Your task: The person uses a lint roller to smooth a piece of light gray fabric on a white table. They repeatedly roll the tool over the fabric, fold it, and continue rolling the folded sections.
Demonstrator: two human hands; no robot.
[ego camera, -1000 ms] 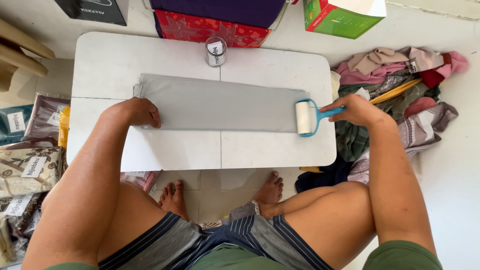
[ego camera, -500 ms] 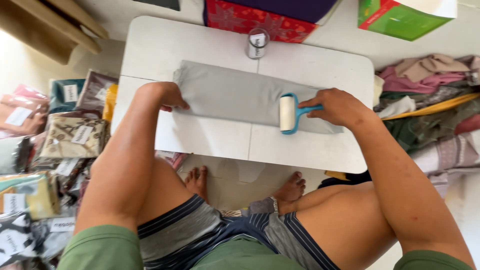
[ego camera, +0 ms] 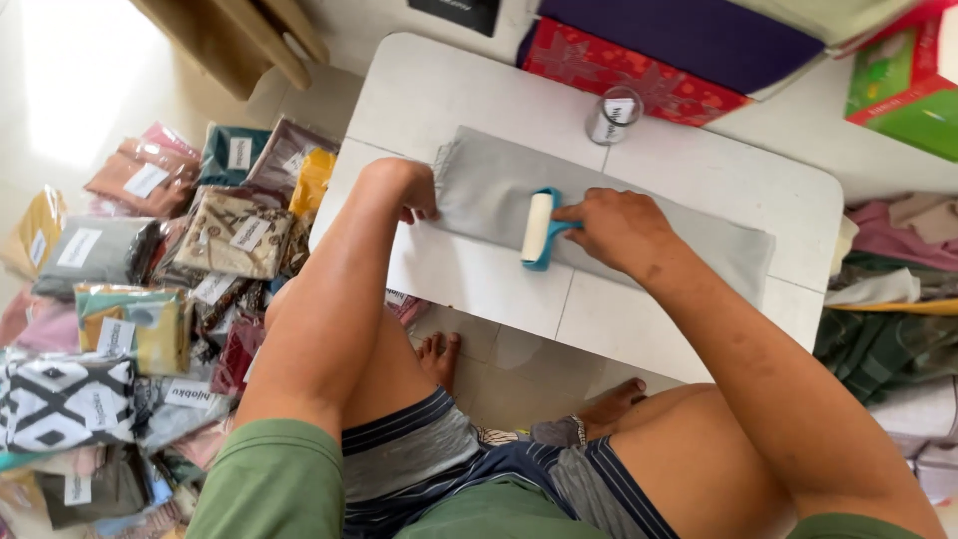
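Two hands, right hand (ego camera: 621, 228) gripping lint roller (ego camera: 537, 228), left hand (ego camera: 407, 186) pinning grey cloth (ego camera: 639, 225)

The lint roller (ego camera: 537, 228) in the right hand (ego camera: 619, 228) has travelled leftward along the grey cloth (ego camera: 489, 190), seemingly toward the left hand (ego camera: 411, 190).

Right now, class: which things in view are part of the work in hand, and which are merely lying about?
In use:
left hand
right hand
lint roller
grey cloth
white table

Lying about:
small jar
packaged fabrics
red box
green box
clothes pile
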